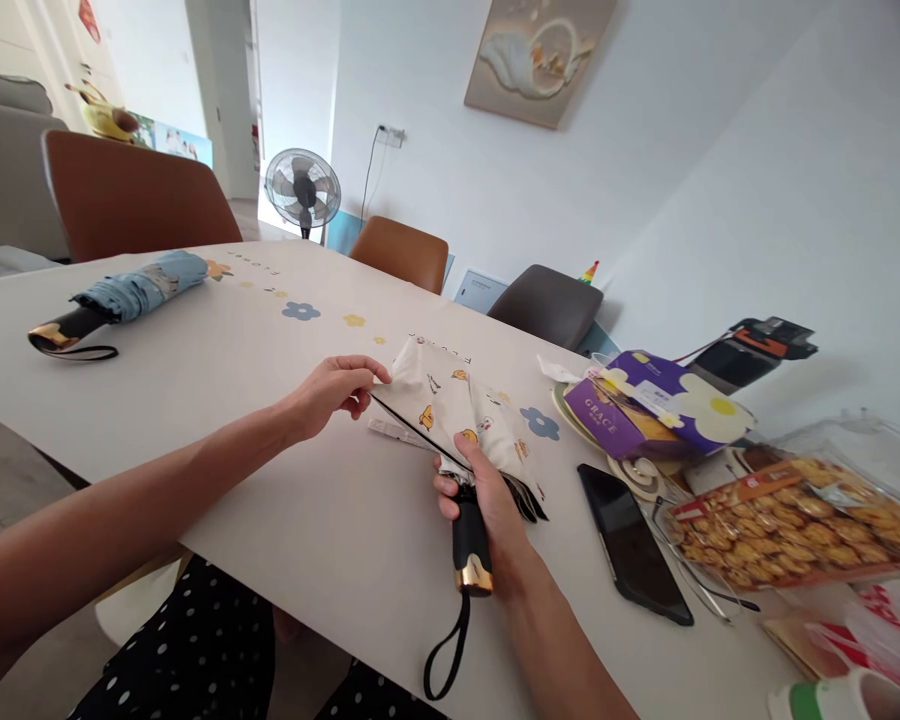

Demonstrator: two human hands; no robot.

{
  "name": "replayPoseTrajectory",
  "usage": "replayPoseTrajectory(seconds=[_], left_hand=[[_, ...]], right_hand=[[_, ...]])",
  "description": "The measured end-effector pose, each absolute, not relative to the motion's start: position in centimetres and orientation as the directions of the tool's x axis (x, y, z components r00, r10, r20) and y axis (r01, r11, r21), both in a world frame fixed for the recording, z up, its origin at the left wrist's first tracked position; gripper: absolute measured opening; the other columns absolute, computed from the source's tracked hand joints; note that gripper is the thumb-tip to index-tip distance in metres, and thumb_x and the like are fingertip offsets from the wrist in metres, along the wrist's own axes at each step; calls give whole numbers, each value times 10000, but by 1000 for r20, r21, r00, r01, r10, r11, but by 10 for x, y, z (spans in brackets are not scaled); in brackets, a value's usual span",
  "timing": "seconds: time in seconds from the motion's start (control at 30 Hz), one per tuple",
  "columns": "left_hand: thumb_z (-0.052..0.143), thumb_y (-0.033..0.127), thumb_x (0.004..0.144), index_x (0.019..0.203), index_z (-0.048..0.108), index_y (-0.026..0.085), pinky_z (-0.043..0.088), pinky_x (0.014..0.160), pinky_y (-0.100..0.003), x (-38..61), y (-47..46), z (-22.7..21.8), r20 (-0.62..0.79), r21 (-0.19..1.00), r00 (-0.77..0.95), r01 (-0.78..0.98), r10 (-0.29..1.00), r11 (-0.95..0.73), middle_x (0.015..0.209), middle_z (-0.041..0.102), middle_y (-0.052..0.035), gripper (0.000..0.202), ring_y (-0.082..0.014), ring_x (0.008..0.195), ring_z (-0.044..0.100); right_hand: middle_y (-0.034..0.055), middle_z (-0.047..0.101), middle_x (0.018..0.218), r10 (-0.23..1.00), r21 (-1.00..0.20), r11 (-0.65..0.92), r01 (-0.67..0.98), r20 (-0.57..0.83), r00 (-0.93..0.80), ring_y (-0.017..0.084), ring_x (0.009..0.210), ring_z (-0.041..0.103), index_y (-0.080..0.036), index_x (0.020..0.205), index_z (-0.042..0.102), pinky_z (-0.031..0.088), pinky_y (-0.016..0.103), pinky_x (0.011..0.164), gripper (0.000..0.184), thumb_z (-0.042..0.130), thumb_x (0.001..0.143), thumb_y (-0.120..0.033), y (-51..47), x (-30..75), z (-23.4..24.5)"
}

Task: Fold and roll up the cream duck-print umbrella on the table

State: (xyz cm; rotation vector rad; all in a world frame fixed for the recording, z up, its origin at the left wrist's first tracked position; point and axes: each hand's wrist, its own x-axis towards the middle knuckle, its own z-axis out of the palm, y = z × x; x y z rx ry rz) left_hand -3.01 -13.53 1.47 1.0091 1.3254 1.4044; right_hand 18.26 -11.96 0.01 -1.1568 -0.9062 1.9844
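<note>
A white folding umbrella with small yellow duck prints is in front of me, its canopy loose and partly spread in flat folds. My right hand is closed around it where the canopy meets the black and gold handle, from which a black wrist loop hangs. My left hand pinches the canopy's left edge between thumb and fingers. Beneath the canopy, a pale strip shows on the table. A blue folding umbrella, its canopy bundled, lies at the left, apart from both hands.
To the right on the table are a black phone, eyeglasses, a purple tissue pack, a clear box of cookies and a white-green cup. Chairs and a fan stand beyond the table.
</note>
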Motion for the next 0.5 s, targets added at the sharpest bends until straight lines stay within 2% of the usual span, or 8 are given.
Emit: replayPoseTrajectory(seconds=[0.17,0.27,0.37,0.43,0.5], left_hand=[[505,205,636,860,672,200,388,476,-230,-31,-134,7,-40,997,-190,63,981,53,490,457,11,279,-117,497,417],[515,192,615,842,665,218,393,509,-238,-30,-132,0,-58,970,-219,220,974,107,544,487,9,273,-131,532,449],[529,182,619,823,645,238,412,628,-241,-21,-131,-1,188,901,-363,433,913,-13,752,575,-11,241,-158,717,523],[509,197,668,865,618,238,410,728,-243,-7,-131,3,336,844,-335,521,880,-124,899,595,-18,229,-165,851,535],[465,246,738,933,577,231,407,774,-251,11,-130,10,345,834,-248,523,905,-174,987,592,-26,225,-162,898,537]], right_hand=[[-41,484,533,856,-849,-478,-226,-393,-335,71,379,412,-208,774,459,293,159,297,308,657,694,-428,-116,186,-4],[-49,450,499,863,-857,-473,-205,-403,-305,68,363,405,-206,731,439,287,154,291,310,662,685,-416,-118,186,0],[-58,419,475,867,-865,-469,-178,-411,-283,61,349,382,-202,710,435,286,148,285,295,660,687,-391,-122,183,5],[-62,410,477,881,-877,-445,-182,-392,-264,60,354,375,-196,709,448,308,153,285,269,663,685,-355,-125,180,8],[-62,408,479,897,-889,-415,-191,-365,-250,64,361,375,-187,711,471,332,165,284,242,668,675,-323,-128,177,10]])
